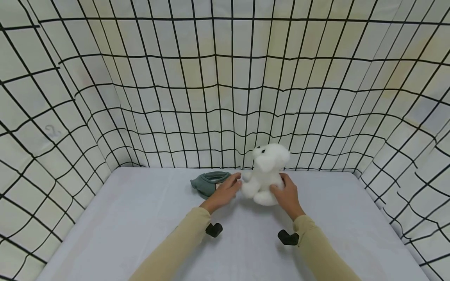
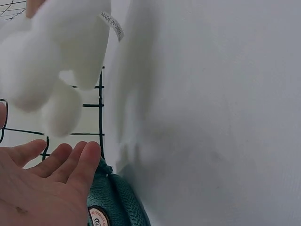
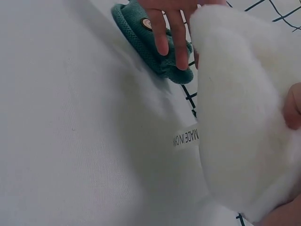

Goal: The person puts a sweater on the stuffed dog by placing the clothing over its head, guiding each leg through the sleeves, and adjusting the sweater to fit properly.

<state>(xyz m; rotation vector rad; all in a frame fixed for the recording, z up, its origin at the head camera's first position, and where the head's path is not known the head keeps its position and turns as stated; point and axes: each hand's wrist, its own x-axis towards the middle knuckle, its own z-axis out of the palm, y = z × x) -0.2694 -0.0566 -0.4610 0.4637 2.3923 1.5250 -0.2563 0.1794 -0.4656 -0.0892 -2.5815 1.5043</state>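
Observation:
A white plush dog (image 1: 266,173) sits upright on the pale table (image 1: 140,226), seen close up as white fur (image 3: 244,117) with a sewn label in the right wrist view. My right hand (image 1: 286,195) grips its lower right side, fingers curled into the fur. My left hand (image 1: 225,191) has straight fingers (image 2: 70,162) that reach toward the dog's left paw (image 2: 59,113) and hover over a teal knitted cap (image 1: 209,182). The cap (image 3: 150,40) lies flat just left of the dog, and its round leather patch (image 2: 98,217) shows.
A white cloth with a black grid (image 1: 225,97) walls the table on the back, left and right. Bare tabletop stretches in front of both forearms (image 1: 183,242).

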